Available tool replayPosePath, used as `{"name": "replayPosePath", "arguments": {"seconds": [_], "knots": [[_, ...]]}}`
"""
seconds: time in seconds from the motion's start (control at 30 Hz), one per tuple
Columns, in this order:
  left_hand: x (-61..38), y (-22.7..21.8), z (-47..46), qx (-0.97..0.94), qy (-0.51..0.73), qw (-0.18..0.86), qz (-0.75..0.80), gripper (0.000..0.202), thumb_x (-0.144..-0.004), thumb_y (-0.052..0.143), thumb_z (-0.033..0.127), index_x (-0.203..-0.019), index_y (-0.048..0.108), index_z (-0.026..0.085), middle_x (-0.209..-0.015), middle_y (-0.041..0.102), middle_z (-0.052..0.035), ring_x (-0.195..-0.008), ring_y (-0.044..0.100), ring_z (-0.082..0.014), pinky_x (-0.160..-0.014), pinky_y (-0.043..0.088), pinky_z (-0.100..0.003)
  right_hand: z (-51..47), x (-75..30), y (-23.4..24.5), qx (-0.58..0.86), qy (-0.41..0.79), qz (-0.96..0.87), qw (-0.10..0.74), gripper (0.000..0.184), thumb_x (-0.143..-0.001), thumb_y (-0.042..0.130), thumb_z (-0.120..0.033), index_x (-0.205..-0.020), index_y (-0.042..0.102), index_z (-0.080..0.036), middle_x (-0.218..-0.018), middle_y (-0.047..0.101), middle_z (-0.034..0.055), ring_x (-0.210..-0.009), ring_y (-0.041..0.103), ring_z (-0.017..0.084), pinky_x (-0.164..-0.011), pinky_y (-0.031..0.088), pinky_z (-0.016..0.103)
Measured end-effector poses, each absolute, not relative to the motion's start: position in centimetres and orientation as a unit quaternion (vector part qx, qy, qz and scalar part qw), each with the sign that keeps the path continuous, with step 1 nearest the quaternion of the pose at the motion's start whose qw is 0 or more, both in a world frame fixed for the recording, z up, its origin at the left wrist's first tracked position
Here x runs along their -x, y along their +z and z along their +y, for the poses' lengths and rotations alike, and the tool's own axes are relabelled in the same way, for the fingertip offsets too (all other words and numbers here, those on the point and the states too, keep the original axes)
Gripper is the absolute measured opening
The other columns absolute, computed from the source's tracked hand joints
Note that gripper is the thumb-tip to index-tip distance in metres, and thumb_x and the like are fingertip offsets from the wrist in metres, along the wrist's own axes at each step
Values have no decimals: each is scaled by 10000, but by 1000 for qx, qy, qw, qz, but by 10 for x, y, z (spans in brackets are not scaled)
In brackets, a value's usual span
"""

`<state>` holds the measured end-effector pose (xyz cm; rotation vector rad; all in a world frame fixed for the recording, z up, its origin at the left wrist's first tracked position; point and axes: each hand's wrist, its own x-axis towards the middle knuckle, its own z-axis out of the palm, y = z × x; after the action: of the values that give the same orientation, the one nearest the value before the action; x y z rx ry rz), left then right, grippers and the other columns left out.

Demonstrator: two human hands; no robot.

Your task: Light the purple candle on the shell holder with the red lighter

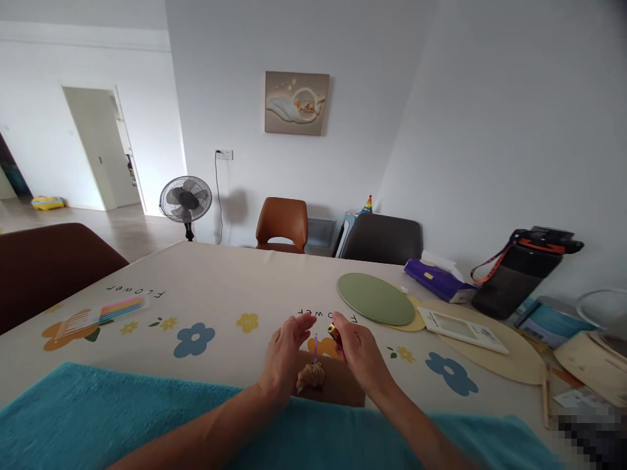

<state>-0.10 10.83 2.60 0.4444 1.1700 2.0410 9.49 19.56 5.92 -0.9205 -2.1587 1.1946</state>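
A small brown pastry [310, 376] with a thin purple candle [316, 348] stuck upright in it rests on a brown board [343, 385] near the table's front. My right hand [360, 352] is closed around a dark red lighter [335, 333], held just right of the candle's tip. My left hand [285, 349] stands on the left of the candle, fingers stretched out and cupped toward it, holding nothing.
A flowered tablecloth [220, 294] covers the table, with a teal towel [98, 418] along the front edge. A pack of coloured candles [100, 315] lies at left. Green and yellow round mats [376, 299], a tissue box [438, 277], a black bottle [519, 274] and clutter fill the right side. Chairs and a fan stand behind.
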Motion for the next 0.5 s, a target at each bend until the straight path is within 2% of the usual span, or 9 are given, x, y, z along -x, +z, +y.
{"name": "replayPosePath", "arguments": {"seconds": [0.5], "knots": [[3,19,110,-168,792,374,453,368,-875,422,378,-977,689,146,-1122,675,-116,-1130,570,-236,-1042,359,-389,189,-94,59,313,350,-850,239,485,-873,247,-537,-520,289,-207,-478,357,-10,-501,361,138,-501,263,258]]}}
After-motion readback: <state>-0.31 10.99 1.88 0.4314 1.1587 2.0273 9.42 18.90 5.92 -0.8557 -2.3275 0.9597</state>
